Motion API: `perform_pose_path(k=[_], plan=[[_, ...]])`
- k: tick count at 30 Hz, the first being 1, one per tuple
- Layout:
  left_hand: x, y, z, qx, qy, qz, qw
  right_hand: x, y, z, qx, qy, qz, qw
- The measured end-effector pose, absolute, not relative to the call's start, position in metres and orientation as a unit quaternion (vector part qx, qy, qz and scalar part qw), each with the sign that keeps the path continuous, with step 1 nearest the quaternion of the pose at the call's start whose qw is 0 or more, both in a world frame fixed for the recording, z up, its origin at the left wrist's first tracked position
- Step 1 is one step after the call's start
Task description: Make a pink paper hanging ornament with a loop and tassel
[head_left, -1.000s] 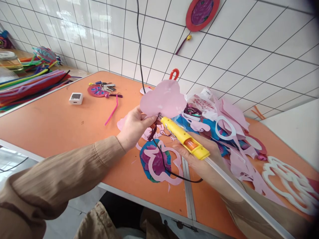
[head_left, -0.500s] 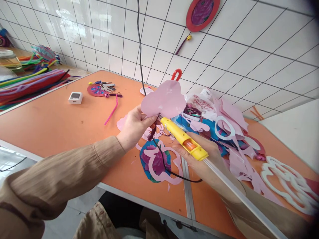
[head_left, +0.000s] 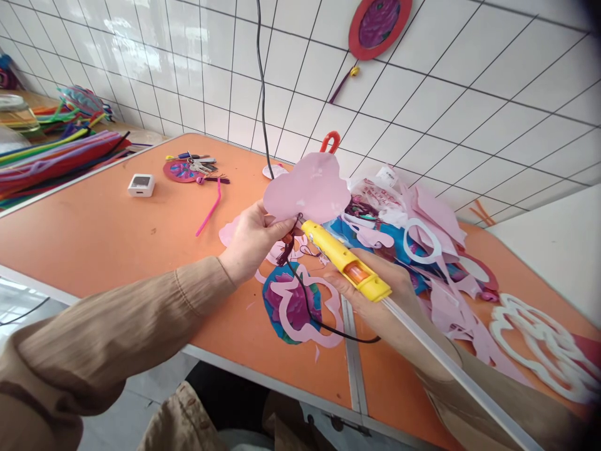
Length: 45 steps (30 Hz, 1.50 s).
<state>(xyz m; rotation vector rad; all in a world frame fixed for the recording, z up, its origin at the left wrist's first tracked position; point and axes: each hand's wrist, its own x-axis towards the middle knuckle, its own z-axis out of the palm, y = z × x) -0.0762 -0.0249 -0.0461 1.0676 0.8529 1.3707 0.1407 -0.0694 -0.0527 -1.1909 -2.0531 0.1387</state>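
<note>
My left hand pinches the lower edge of a pink cloud-shaped piece, held upright above the table. A red loop sticks up from its top. Below the thumb a dark tassel dangles. My right hand is wrapped round a yellow glue gun, with a long clear glue stick running out of its back end. The gun's tip meets the bottom edge of the cloud piece, beside my left thumb. Its black cord loops below.
On the orange table lie a small white device, keys and a pink pipe cleaner. Flower fabric with a pink frame is nearest me. Paper scraps and white frames crowd the right. A black cable hangs down the tiled wall.
Almost nothing differs. The whole view has shifted very slightly, while both hands, the cloud piece and the glue gun keep the same arrangement.
</note>
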Motion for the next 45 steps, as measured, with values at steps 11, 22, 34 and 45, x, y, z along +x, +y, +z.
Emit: perform_pose_path(k=[11,22,34,45], plan=[[-0.077,-0.022,-0.048,0.410,0.363,0.577,0.606,0.127,-0.082,-0.036,-0.479,-0.768,0.131,0.405],[-0.076,-0.021,-0.047,0.366,0.361,0.583,0.629,0.136,-0.069,-0.046,-0.412,-0.810,0.082,0.409],[-0.075,-0.022,-0.050,0.417,0.363,0.582,0.597,0.140,-0.071,-0.051,-0.464,-0.806,0.082,0.358],[-0.074,-0.022,-0.052,0.449,0.356,0.590,0.569,0.140,-0.069,-0.053,-0.440,-0.817,0.021,0.373]])
